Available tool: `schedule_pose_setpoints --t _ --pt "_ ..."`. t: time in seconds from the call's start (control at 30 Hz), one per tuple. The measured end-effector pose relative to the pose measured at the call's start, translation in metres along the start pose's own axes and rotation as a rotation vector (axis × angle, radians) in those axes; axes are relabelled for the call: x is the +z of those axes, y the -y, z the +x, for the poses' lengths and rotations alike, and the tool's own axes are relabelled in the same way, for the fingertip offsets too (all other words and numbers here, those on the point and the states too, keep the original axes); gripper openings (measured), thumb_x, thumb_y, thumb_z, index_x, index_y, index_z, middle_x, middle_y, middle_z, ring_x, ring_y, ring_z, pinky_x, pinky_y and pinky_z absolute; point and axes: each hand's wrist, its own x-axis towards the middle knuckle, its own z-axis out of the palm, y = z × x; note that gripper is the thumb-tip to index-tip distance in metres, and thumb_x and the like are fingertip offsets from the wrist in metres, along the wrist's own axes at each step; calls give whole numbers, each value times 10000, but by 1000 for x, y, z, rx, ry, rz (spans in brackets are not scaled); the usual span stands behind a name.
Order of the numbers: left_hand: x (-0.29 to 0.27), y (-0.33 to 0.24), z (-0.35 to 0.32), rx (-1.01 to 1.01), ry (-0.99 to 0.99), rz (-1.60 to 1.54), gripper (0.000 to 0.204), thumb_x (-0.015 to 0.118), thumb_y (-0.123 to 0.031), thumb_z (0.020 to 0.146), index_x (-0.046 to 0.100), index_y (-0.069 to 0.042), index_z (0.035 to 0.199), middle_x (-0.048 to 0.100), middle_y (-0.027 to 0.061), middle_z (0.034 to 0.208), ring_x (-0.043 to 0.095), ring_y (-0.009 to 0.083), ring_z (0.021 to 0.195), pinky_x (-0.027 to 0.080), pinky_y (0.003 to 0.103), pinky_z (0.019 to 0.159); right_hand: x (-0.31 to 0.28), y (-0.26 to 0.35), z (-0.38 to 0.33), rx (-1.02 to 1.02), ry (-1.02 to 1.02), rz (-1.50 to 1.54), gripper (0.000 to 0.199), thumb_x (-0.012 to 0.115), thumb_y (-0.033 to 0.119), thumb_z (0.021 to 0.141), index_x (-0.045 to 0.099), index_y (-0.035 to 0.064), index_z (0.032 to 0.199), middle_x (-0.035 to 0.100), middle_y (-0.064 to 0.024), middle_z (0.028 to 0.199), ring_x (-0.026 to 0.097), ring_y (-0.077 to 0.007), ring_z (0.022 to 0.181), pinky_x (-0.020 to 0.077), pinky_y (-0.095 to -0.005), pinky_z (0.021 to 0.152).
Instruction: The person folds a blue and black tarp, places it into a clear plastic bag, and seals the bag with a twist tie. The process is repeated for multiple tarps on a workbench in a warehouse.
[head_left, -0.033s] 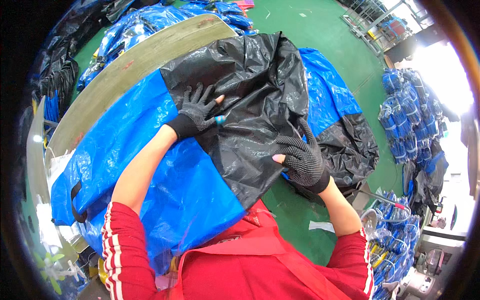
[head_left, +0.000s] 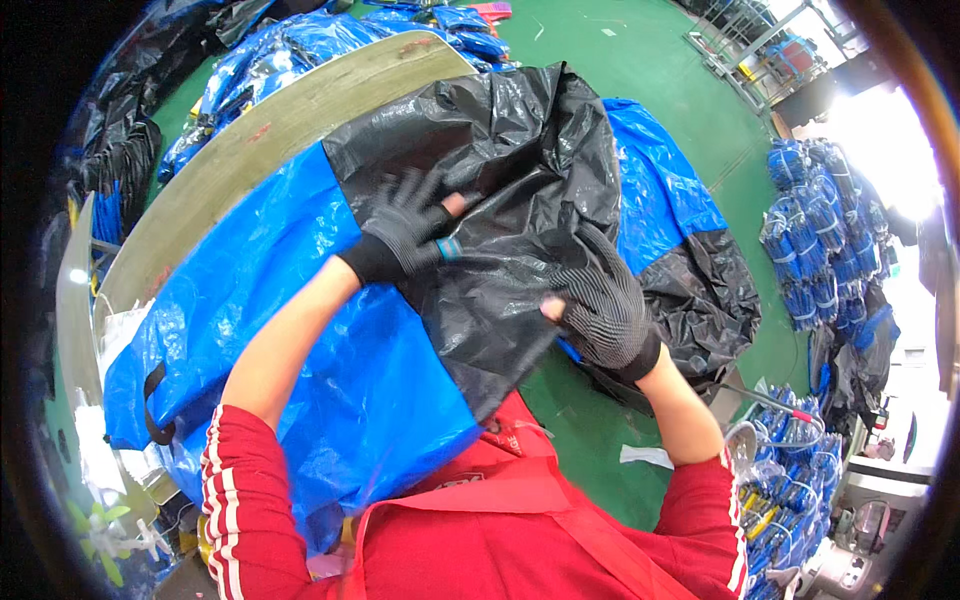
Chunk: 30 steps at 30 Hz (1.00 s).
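Gloved left hand (head_left: 405, 228) and right hand (head_left: 605, 318), both open, lie over the 2-colour blue-and-black sheet (head_left: 475, 325) draped across the right side of the table (head_left: 290, 112), apparently smoothing creases, which calls next for even outward pressure.

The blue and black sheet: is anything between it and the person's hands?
Only the dark gloves, which leave some fingertip skin bare. Nothing else visible blocks the way: the left hand is over the sheet's black part, and the right hand is at its right side.
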Motion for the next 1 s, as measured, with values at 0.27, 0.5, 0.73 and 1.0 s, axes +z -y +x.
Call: schedule_pose_setpoints --t 0.27,0.5,0.73,1.0 --pt "-14 31 -142 -459 119 -1124 510 463 -256 921 405 -130 1412 292 203 1500 242 419 1389 218 508 1138 113 -67 226 146 710 69 523 523 549 857 697 73 987 673 -164 1017 630 -373 941 487 -445 840" --pt "-157 20 -415 -383 607 -36 369 569 -268 878 590 -171 1233 551 164 1300 518 389 1178 382 440 1041 182 -108 198 404 646 157 590 535 640 832 701 107 1022 676 -173 1027 640 -365 959 488 -429 865" --pt "-178 60 -269 -217 21 242 430 556 -3 772 584 -104 1189 587 155 1230 569 348 1118 465 424 950 88 -46 176 7 -66 10 369 649 449 809 669 143 1014 646 -131 1063 587 -366 1027 450 -449 912" --pt "-15 12 47 194 -238 -61 532 587 -302 838 493 -122 1330 394 200 1440 318 425 1351 185 562 1129 113 -81 -7 1502 -710 1048 450 475 494 965 637 76 985 621 -66 850 557 -152 752 475 -315 647"
